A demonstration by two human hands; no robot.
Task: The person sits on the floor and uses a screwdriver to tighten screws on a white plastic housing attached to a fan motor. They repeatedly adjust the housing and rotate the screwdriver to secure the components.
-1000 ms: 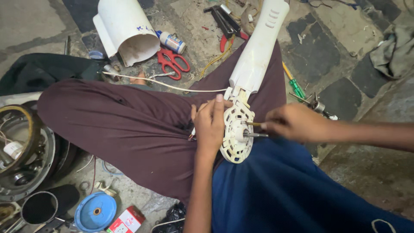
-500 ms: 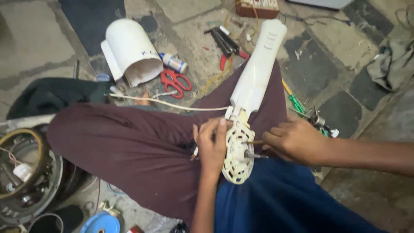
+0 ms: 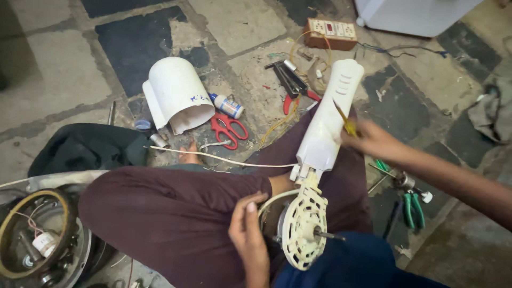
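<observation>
The person is sitting cross-legged on the stone floor [image 3: 64,80], with a white fan body [image 3: 320,160] lying across the lap. Its long neck is pointing away toward the top of the view, and its round vented motor housing [image 3: 303,228] is resting near the knees, a metal shaft sticking out of its centre.

The left hand [image 3: 249,234] is lying just beside the motor housing, its fingers [image 3: 246,204] curling loosely against the rim without closing around anything. The right hand [image 3: 373,141] is hovering at the side of the fan's neck, its fingers closing around a yellow-handled screwdriver [image 3: 344,120] whose tip is pointing up and away.

A white cord [image 3: 224,159] is running from the fan body across the leg to the left. On the floor beyond the knees are lying red-handled scissors [image 3: 226,129], a white curved plastic cover [image 3: 178,96], a small white bottle [image 3: 226,105] and dark pliers [image 3: 290,80]. A brown socket board [image 3: 330,34] is sitting farther away. Green-handled pliers [image 3: 413,208] are lying under the right forearm, and a round motor winding [image 3: 37,240] is sitting at the lower left.
</observation>
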